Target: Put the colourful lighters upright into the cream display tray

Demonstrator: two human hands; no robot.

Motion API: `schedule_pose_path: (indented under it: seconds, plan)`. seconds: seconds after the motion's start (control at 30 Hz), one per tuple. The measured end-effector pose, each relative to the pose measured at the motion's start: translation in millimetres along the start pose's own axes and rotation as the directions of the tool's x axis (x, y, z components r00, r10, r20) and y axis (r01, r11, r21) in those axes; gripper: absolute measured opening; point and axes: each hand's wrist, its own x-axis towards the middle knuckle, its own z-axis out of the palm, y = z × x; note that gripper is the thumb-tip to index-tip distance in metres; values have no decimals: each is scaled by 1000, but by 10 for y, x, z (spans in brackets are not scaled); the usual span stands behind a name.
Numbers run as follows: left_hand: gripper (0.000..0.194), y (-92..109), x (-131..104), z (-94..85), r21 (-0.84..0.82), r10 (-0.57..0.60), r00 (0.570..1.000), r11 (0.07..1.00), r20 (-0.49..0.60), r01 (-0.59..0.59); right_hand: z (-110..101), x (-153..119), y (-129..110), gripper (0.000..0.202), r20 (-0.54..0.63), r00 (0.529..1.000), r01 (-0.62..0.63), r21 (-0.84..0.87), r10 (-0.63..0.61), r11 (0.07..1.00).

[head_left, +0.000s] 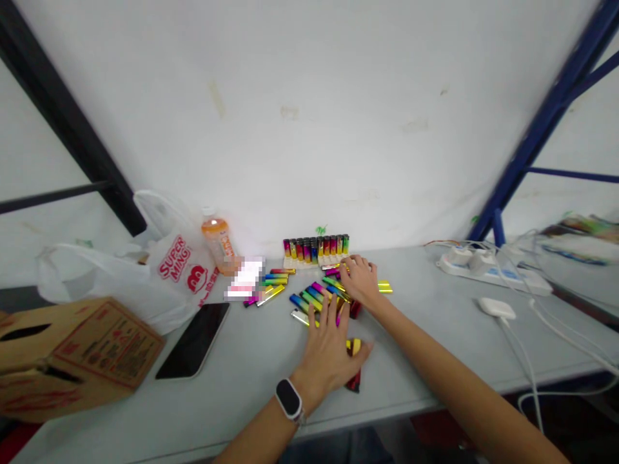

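Note:
Loose shiny lighters [312, 299] in rainbow and metallic colours lie in a pile at the middle of the table. My left hand [329, 351] is spread over the near side of this pile, fingertips on the lighters, with a red and a yellow lighter [354, 377] partly under its thumb. Farther back, my right hand [358, 280] rests on the right side of the pile with bent fingers apart; its fingertips are partly hidden. Behind the hands, several lighters [316, 248] stand upright in rows in a white holder [302, 263] near the wall.
More lighters [271, 295] lie left of the pile beside a blurred white object [245, 278]. Further left are a phone [193, 341], an orange drink bottle [218, 241], a plastic bag [169, 277] and a cardboard box [97, 354]. A power strip [493, 270] with cables and a white charger [497, 308] sit right.

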Motion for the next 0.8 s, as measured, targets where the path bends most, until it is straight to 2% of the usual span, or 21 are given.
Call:
schedule_pose_path:
  seconds: [0.1, 0.2, 0.33, 0.47, 0.53, 0.6, 0.7, 0.8]
  plan:
    - [68, -67, 97, 62, 26, -24, 1000, 999, 5, 24, -24, -71, 225, 41, 70, 997, -33, -27, 35, 999]
    - [57, -302, 306, 41, 62, -10, 1000, 998, -23, 11, 8, -158, 355, 42, 123, 992, -13, -37, 18, 999]
    - [51, -564, 512, -8, 102, -8, 999, 995, -37, 12, 72, -208, 335, 41, 94, 995, -15, -43, 19, 999]
    - [41, -650, 607, -54, 86, 7, 998, 996, -59, -2, 105, -190, 255, 41, 33, 999, -35, -32, 36, 999]
    - [33, -659, 632, -86, 65, -13, 996, 998, -90, 19, 87, -164, 234, 39, -1, 1000, 26, -26, -26, 999]
    - [27, -662, 639, -123, 43, -37, 992, 998, -123, 43, 41, -115, 219, 34, 24, 990, 136, -29, -136, 990]
    - [23, -671, 614, -173, 27, -56, 987, 998, -150, 61, -48, 29, 175, 27, 166, 954, 261, -60, -249, 963]
    - [21, -687, 567, -203, 3, -73, 982, 997, -172, 75, -102, 243, 92, 23, 291, 914, 323, -102, -283, 941]
